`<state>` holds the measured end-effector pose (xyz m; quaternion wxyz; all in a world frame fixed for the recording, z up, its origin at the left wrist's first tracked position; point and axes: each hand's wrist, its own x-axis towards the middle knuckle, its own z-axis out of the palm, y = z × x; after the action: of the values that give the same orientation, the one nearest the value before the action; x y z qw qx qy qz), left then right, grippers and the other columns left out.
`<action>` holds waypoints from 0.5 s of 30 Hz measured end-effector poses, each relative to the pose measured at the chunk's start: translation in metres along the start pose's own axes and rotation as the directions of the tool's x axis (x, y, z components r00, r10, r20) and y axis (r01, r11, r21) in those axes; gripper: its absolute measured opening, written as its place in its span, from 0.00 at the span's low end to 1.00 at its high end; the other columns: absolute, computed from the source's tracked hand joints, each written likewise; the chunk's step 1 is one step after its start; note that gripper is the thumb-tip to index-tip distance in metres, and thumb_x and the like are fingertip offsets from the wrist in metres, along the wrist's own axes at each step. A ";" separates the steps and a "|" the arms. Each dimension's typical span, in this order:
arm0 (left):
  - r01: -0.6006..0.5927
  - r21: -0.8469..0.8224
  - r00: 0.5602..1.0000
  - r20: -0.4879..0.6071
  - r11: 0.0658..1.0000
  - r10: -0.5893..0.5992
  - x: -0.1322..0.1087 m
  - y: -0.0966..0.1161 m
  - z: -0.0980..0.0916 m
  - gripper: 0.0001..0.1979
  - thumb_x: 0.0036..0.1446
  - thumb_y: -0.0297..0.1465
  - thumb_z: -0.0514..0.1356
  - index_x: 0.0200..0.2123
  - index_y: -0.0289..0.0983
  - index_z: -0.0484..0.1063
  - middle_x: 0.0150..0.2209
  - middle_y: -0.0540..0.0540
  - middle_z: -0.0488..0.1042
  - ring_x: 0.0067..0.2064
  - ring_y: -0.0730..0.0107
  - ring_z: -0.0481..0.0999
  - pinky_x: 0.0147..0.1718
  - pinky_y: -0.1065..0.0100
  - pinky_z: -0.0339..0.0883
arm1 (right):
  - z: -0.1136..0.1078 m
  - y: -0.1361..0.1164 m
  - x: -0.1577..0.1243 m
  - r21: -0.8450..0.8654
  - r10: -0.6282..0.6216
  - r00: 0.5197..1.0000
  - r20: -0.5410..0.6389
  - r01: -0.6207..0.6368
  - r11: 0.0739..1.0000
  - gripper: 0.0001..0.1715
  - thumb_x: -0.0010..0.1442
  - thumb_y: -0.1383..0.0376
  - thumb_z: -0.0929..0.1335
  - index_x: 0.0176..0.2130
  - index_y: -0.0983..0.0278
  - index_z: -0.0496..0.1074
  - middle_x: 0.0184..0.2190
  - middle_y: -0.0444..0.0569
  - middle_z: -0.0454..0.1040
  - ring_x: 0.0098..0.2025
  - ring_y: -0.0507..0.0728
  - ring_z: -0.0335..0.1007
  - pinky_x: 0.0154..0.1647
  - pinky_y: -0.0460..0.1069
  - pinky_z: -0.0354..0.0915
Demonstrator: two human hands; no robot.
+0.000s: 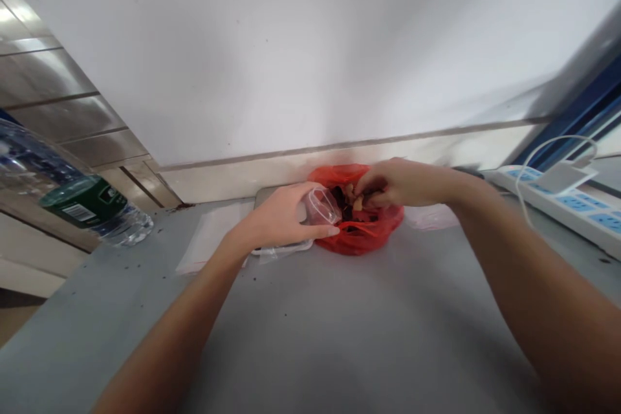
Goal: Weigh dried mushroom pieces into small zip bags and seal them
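My left hand (286, 217) grips a small clear plastic container (324, 207), tilted toward the mouth of a red plastic bag (356, 242). Inside the bag lie dark and tan pieces, too small to name. Over the bag's far right side, my right hand (383, 186) pinches a light brown piece (358, 204) among them. Beneath my left hand is a flat light-coloured device or tray (266, 195), mostly hidden, with clear plastic film (279, 252) at its front edge.
A large clear bottle with a green label (85, 200) stands at the left. White sheets (213, 236) lie left of my hand. At the right are a pinkish plastic bag (431, 217) and a power strip (577, 204) with a white charger and cable. A white wall backs the grey table (339, 330).
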<state>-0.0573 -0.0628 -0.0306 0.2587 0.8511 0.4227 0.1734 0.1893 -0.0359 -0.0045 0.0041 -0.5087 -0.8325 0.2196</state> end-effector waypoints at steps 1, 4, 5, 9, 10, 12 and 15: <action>0.001 -0.010 1.000 0.004 1.000 -0.001 0.000 0.000 0.001 0.24 0.55 0.51 0.67 0.49 0.43 0.75 0.52 0.46 0.80 0.52 0.54 0.78 0.49 0.59 0.72 | -0.003 0.000 -0.003 0.030 -0.009 1.000 -0.018 0.009 1.000 0.17 0.53 0.70 0.67 0.38 0.57 0.84 0.40 0.43 0.85 0.42 0.60 0.79 0.43 0.50 0.69; 0.012 -0.013 1.000 -0.011 1.000 -0.012 0.002 0.002 0.004 0.22 0.55 0.50 0.68 0.47 0.42 0.75 0.49 0.46 0.81 0.49 0.55 0.79 0.48 0.58 0.71 | -0.007 -0.003 -0.009 0.088 -0.058 0.996 -0.070 0.064 0.994 0.15 0.55 0.67 0.66 0.37 0.57 0.83 0.35 0.43 0.84 0.39 0.59 0.79 0.41 0.49 0.69; 0.015 -0.009 1.000 -0.026 1.000 -0.016 0.003 0.003 0.005 0.23 0.55 0.51 0.68 0.46 0.42 0.76 0.49 0.46 0.81 0.49 0.55 0.79 0.47 0.58 0.71 | -0.007 -0.005 -0.011 0.087 -0.082 0.993 -0.080 0.089 0.992 0.15 0.55 0.67 0.66 0.37 0.57 0.82 0.35 0.43 0.84 0.38 0.58 0.78 0.40 0.49 0.69; 0.031 -0.014 0.997 -0.074 0.999 -0.031 0.004 0.004 0.008 0.24 0.55 0.52 0.68 0.46 0.41 0.76 0.48 0.44 0.81 0.48 0.54 0.79 0.44 0.60 0.71 | -0.004 -0.018 -0.011 -0.012 -0.153 0.986 -0.067 0.153 0.988 0.17 0.54 0.71 0.65 0.37 0.59 0.82 0.35 0.45 0.83 0.34 0.56 0.74 0.36 0.49 0.64; 0.034 -0.019 0.997 -0.074 0.999 -0.036 0.004 0.004 0.008 0.24 0.54 0.52 0.68 0.46 0.41 0.76 0.48 0.44 0.81 0.48 0.54 0.79 0.44 0.61 0.71 | -0.003 -0.022 -0.011 -0.039 -0.164 0.984 -0.067 0.162 0.986 0.18 0.54 0.72 0.64 0.37 0.59 0.82 0.35 0.45 0.83 0.33 0.56 0.73 0.35 0.49 0.63; 0.040 -0.034 0.997 -0.065 0.999 -0.042 0.005 0.004 0.009 0.24 0.54 0.51 0.68 0.46 0.41 0.76 0.49 0.45 0.81 0.48 0.54 0.79 0.44 0.61 0.71 | 0.000 -0.029 -0.011 -0.076 -0.191 0.979 -0.076 0.186 0.980 0.18 0.54 0.73 0.64 0.35 0.60 0.81 0.34 0.46 0.82 0.32 0.56 0.71 0.33 0.49 0.61; 0.045 -0.060 0.997 -0.066 0.997 -0.049 0.006 0.003 0.012 0.22 0.54 0.48 0.69 0.46 0.42 0.76 0.49 0.46 0.81 0.48 0.55 0.79 0.45 0.60 0.71 | 0.002 -0.036 -0.011 -0.099 -0.252 0.964 -0.088 0.243 0.965 0.18 0.55 0.74 0.63 0.30 0.60 0.80 0.31 0.47 0.81 0.30 0.55 0.69 0.32 0.50 0.59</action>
<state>-0.0456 -0.0634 -0.0380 0.2733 0.8267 0.4457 0.2081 0.1632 -0.0603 0.0092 0.0511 -0.4105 -0.8972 0.1549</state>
